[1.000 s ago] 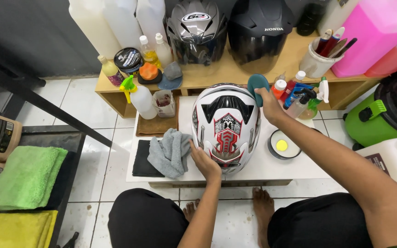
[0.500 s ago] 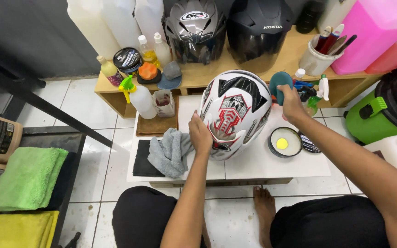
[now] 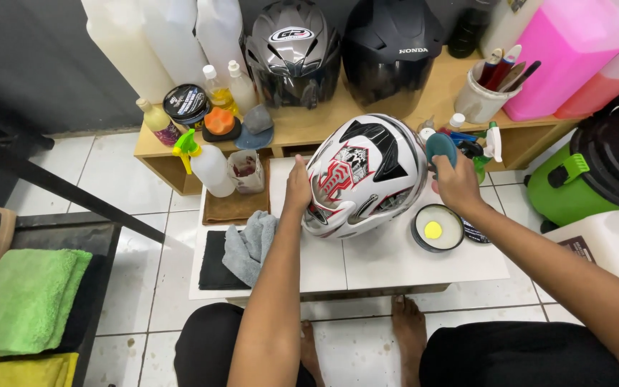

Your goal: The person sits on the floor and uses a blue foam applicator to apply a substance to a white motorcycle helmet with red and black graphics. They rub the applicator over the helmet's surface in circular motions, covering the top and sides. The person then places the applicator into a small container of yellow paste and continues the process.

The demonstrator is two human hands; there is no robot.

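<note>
While the left hand point(image 3: 297, 188) lies flat against the glossy white, red and black helmet point(image 3: 364, 174), the right hand point(image 3: 457, 183), apart, grips a round teal applicator pad point(image 3: 440, 148)

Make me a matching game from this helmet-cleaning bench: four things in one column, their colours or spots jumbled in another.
1. white helmet
2. round pad
3. grey cloth
4. open tin

a. yellow inside
b. in the right hand
c. steadied by the left hand
d. lying on a black mat

Pairs: 1-c, 2-b, 3-d, 4-a
</note>
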